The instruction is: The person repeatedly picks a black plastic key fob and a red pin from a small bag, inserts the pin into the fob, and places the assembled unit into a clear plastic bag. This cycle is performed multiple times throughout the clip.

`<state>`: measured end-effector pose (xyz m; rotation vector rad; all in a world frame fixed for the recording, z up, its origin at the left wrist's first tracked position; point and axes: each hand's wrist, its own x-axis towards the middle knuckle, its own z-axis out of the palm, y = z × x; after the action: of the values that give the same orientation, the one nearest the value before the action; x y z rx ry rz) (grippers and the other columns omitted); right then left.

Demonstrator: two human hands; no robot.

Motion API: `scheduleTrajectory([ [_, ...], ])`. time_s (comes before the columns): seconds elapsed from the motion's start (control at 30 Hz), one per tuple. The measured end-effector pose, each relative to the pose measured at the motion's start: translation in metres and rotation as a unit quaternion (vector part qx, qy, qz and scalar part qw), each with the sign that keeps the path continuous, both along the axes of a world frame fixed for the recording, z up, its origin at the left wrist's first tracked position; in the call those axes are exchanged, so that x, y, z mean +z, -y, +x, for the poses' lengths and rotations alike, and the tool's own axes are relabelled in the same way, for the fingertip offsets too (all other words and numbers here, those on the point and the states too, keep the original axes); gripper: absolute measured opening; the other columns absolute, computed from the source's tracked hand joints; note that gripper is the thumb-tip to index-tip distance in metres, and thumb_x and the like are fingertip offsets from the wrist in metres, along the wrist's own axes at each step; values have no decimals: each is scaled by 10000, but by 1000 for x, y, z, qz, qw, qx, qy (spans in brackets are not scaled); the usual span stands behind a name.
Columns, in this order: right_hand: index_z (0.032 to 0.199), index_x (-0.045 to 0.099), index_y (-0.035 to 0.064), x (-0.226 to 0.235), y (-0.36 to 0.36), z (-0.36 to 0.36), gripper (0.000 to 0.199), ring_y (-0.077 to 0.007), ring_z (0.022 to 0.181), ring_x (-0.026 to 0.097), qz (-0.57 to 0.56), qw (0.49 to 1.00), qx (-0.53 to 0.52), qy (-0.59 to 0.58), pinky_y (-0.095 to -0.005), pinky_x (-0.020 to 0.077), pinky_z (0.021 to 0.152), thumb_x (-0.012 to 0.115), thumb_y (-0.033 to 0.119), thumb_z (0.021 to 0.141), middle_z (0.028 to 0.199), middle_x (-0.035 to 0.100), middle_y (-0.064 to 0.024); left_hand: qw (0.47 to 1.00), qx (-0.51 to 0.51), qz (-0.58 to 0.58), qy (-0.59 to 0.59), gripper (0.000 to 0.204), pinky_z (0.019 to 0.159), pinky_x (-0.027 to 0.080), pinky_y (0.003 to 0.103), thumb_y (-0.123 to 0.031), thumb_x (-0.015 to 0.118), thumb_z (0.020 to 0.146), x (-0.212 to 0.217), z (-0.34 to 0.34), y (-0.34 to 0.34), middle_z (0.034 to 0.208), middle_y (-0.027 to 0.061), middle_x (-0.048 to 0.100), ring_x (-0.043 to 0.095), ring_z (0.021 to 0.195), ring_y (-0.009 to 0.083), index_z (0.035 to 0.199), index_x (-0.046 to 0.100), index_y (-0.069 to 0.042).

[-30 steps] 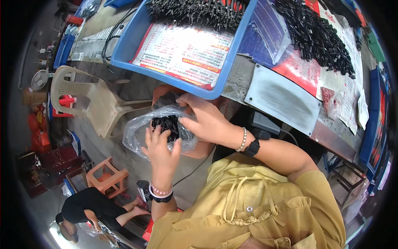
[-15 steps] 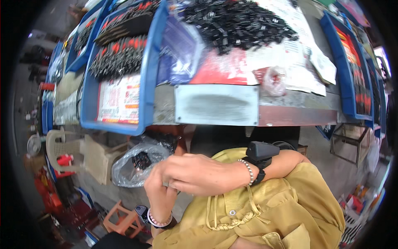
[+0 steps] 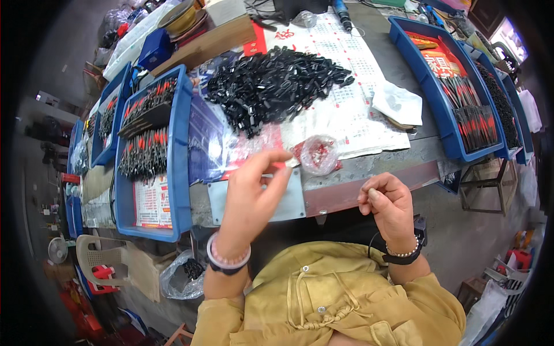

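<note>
My left hand (image 3: 251, 190) is over the pale metal plate (image 3: 257, 202) at the table's front edge. Its thumb and index finger pinch a small whitish piece (image 3: 292, 163), too small to name. Just right of these fingertips is a rolled-down clear plastic bag (image 3: 319, 154) with small red bits in it. My right hand (image 3: 389, 205) hangs before the front edge, fingers curled and thumb pressed against them; anything inside is hidden. Beyond both hands lies a heap of small glossy black parts (image 3: 277, 86) on printed paper sheets (image 3: 352, 132).
Blue bins (image 3: 180, 202) with rows of black-and-red pieces stand at left; more blue bins (image 3: 461, 151) are at right. A folded white cloth or paper (image 3: 398, 104) lies right of the heap. Below left, a clear bag (image 3: 179, 282) stands near a beige chair (image 3: 95, 254).
My hands were together low at the left, in front of my body. They are now apart, left over the table edge, right at the right side. The view has tilted up toward the table.
</note>
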<state>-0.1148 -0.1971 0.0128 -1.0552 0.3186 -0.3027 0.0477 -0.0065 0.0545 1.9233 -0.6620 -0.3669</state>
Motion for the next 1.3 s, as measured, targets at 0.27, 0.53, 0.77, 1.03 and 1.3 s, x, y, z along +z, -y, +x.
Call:
scheduleTrajectory([
  [0.27, 990, 585, -17, -13, 5, -11, 96, -84, 748, 604, -32, 998, 60, -9, -211, 502, 667, 576, 51, 923, 870, 639, -62, 942, 10, 154, 298, 194, 678, 493, 371, -146, 676, 784, -66, 79, 82, 814, 131, 615, 608, 718, 275, 912, 643, -4],
  [0.53, 963, 596, -21, -14, 8, -10, 103, -66, 707, 584, -88, 991, 96, -18, -199, 479, 633, 584, 72, 920, 852, 642, -51, 903, 33, 262, 337, 179, 647, 481, 479, -198, 619, 792, -85, 86, 103, 781, 181, 595, 594, 717, 394, 762, 583, -25],
  [0.77, 985, 597, -47, -3, 17, 0, 132, -97, 735, 612, -211, 968, 131, -26, -229, 496, 657, 594, 54, 900, 856, 644, -78, 991, 0, 111, 80, 163, 563, 518, 364, -125, 639, 825, -30, 40, 54, 799, 196, 652, 648, 601, 272, 790, 584, 24],
  [1.03, 1171, 546, -24, 15, 21, 36, 289, -72, 777, 585, -213, 962, 172, -15, -226, 496, 681, 607, 28, 893, 900, 615, -47, 990, -97, -3, -100, 87, 587, 525, 211, 24, 645, 853, -7, -43, 9, 750, 50, 656, 664, 695, 89, 880, 564, 39],
  [1.3, 978, 636, -35, 15, -5, 53, 120, -132, 789, 644, -272, 934, 226, 42, -251, 519, 676, 629, 0, 864, 867, 636, -83, 990, -44, -102, -83, 133, 624, 525, 233, 13, 644, 858, -15, -42, -8, 797, 61, 656, 626, 693, 68, 973, 579, 29],
])
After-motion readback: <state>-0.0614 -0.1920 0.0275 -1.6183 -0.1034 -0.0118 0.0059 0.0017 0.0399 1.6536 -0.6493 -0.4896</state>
